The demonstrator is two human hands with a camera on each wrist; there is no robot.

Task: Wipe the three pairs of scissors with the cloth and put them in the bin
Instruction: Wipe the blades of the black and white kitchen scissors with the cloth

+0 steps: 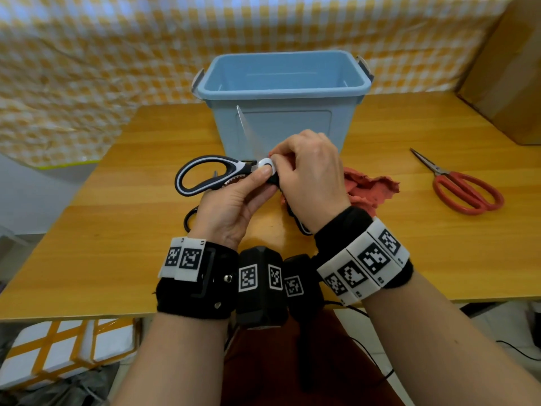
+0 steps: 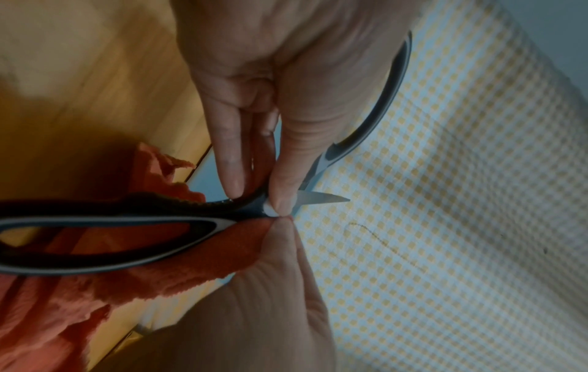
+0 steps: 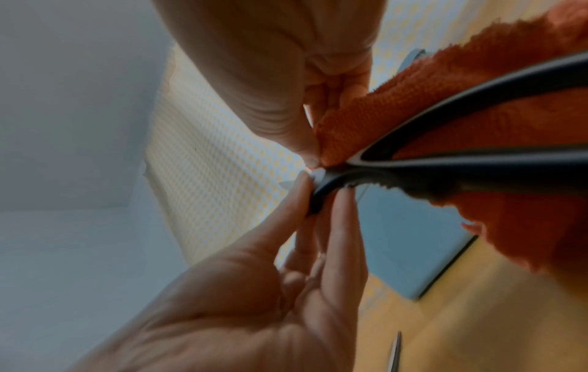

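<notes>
Black-and-white scissors [image 1: 210, 174] are held above the table in front of the blue bin [image 1: 281, 83], handles spread and one blade [image 1: 248, 130] pointing up. My left hand [image 1: 257, 177] pinches them at the pivot between thumb and fingers. My right hand [image 1: 304, 168] pinches the orange-red cloth [image 1: 369, 189] against the same pivot; the cloth [image 2: 191, 264] lies behind the other handle loop [image 2: 127, 221]. Red-handled scissors [image 1: 465, 189] lie on the table at the right. A third pair's black handle [image 1: 190, 219] peeks out below my left hand, mostly hidden.
The wooden table [image 1: 117, 244] carries everything; the bin stands at its back middle. A cardboard box [image 1: 509, 68] sits at the back right corner. A yellow checked cloth [image 1: 87, 54] hangs behind the table. A blade tip [image 3: 396, 352] lies on the table below my hands.
</notes>
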